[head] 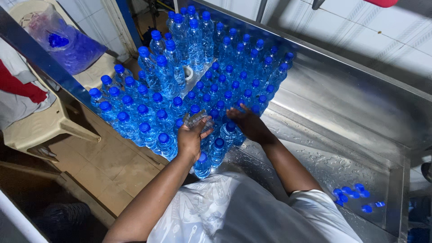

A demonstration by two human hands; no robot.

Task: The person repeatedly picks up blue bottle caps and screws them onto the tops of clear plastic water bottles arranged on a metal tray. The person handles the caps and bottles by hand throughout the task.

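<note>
Left hand (191,139) is wrapped around a bottle (198,119), lifted just above the front of the pack. That bottle lies tilted, nearly on its side, long axis running from lower left to upper right; which end carries the cap I cannot tell, as the fingers cover it. Right hand (246,122) is down among the bottles (216,72) just beside it, fingers spread over the blue caps; whether it grips one I cannot tell. Those bottles all stand upright, caps up, packed tight in rows on the steel table (342,112), each clear and holding clear liquid. Near the table's right corner lie a few loose caps (353,193), well apart from both hands. Off to the left, a plastic chair (49,121) carries a clear bag (67,42) with blue items inside.
</note>
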